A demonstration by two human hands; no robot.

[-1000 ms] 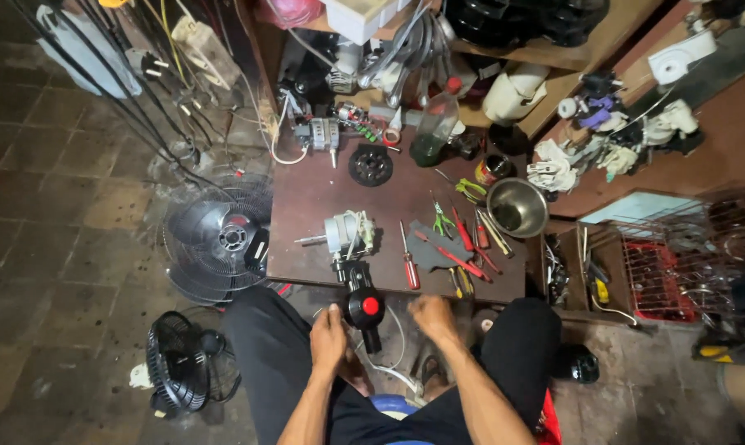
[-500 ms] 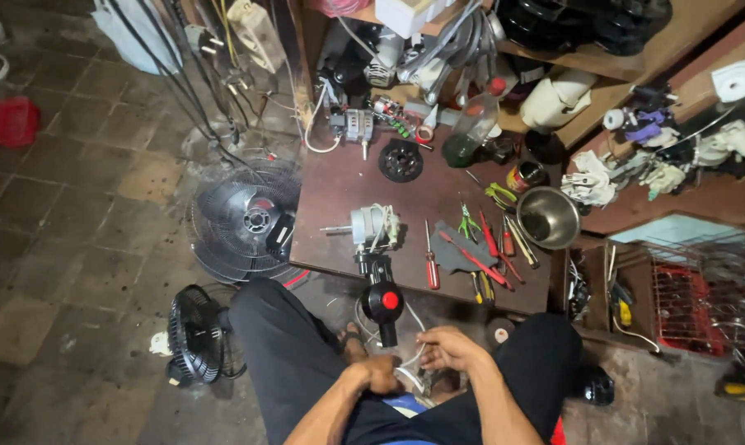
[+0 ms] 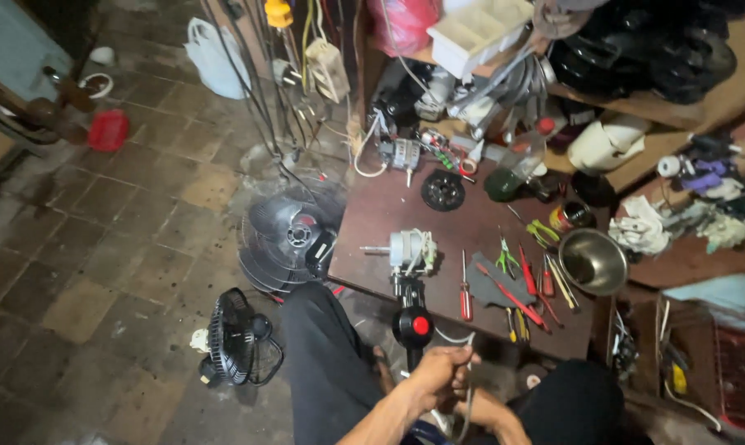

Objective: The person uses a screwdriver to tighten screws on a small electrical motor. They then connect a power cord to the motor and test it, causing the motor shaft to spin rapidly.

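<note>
My left hand [image 3: 440,377] is closed around a white cable [image 3: 469,339] just below the near edge of the brown table [image 3: 381,206]. Below it, my right hand [image 3: 486,409] is mostly hidden, so its grip is unclear. The cable loops up toward a black stem with a red knob [image 3: 413,325] that hangs off the table edge. The stem joins a white fan motor [image 3: 409,250] lying on the table. My legs in dark trousers frame both hands.
Red-handled screwdrivers [image 3: 465,297], green pliers [image 3: 504,255] and a steel bowl [image 3: 593,262] lie right of the motor. A small black fan [image 3: 232,336] and a fan guard with blades [image 3: 286,239] sit on the tiled floor at left. Cluttered shelves stand behind.
My hands drew back from the table edge toward my lap and closed on the white cable. The view swung left, showing more of the floor.
</note>
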